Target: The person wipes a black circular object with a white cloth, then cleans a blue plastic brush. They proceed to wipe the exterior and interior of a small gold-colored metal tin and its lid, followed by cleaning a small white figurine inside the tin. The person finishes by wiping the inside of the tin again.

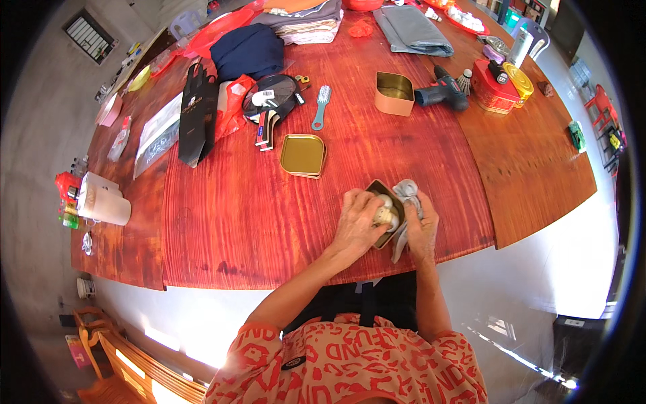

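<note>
Near the table's front edge stands a small squarish tin point(377, 185) with a dark gold inside. My left hand point(355, 225) reaches over its left side, fingers curled round pale rounded objects point(385, 214) in the tin; their kind is not clear. On the tin's right, my right hand point(422, 225) grips a bunched grey cloth point(406, 190), which hangs down along that wall. Farther left lies a shallow squarish gold lid point(303, 155). Another open tin point(394, 93), copper-coloured outside, stands farther back.
A cordless drill point(444, 92), shuttlecock point(464, 81) and red tin point(494, 86) stand at the right. A teal-handled brush point(322, 108), black racket point(272, 94) and black paper bag point(198, 118) lie farther back. A pale jug point(103, 202) is at the left edge; folded cloths point(309, 23) lie behind.
</note>
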Demonstrator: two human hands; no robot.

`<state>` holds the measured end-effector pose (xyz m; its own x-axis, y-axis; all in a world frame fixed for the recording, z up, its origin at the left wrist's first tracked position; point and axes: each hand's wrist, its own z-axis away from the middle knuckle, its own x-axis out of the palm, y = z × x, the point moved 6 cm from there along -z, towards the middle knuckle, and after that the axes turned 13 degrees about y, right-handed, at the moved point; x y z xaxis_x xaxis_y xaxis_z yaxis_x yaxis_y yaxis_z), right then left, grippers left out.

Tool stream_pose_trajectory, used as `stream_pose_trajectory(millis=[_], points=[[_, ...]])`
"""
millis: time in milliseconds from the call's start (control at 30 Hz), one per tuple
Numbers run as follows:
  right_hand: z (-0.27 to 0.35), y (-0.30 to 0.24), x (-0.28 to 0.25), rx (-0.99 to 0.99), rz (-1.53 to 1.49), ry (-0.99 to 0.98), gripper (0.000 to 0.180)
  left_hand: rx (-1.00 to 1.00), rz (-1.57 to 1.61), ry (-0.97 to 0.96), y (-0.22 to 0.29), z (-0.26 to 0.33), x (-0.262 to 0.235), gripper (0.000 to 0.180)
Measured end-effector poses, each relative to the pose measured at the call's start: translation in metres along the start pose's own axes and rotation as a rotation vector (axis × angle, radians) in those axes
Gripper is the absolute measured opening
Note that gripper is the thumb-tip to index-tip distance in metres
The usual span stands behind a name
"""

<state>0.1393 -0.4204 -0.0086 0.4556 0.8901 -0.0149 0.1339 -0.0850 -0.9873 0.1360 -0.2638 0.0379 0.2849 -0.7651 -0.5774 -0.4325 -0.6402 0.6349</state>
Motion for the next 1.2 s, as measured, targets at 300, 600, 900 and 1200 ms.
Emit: stream_pose_trajectory(millis=[300, 600, 900, 1200], points=[[-0.042, 0.007, -0.032, -0.058, 0.156, 0.097, 0.036, 0.034, 0.105, 0.011, 0.022, -0.023, 0.050, 0.041], [-0.097, 0.010, -0.058, -0.054, 0.174, 0.143, 0.036, 0.033, 0.227, -0.035, 0.037, -0.067, 0.093, 0.051], [-0.133, 0.006, -0.054, -0.077, 0.172, 0.096, 0.035, 0.064, 0.064, 0.186, -0.011, -0.149, 0.092, 0.030], [-0.142, 0.004, -0.053, 0.094, 0.049, 0.080, 0.030, 0.021, -0.099, 0.080, -0.077, -0.209, 0.130, 0.029]])
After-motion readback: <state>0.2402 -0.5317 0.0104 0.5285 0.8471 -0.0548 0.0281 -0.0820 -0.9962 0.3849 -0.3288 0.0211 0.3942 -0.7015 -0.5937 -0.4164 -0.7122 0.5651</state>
